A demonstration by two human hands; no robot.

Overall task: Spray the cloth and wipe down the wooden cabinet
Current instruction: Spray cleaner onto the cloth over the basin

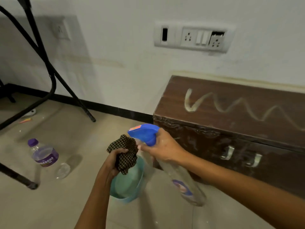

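My left hand [113,160] is closed around a bunched brown checked cloth [127,152]. My right hand [163,148] grips the neck of a clear spray bottle [183,180] with a blue trigger head [144,132]; its nozzle points left, right at the cloth. The dark wooden cabinet [231,116] stands to the right against the wall. A pale wavy smear runs across its top. Two metal handles [241,156] show on its front.
A teal bowl [128,184] sits on the floor under my hands. A plastic water bottle with a purple cap [43,154] lies to the left. Black metal stand legs [49,66] cross the upper left. A wall socket panel [193,37] is above the cabinet.
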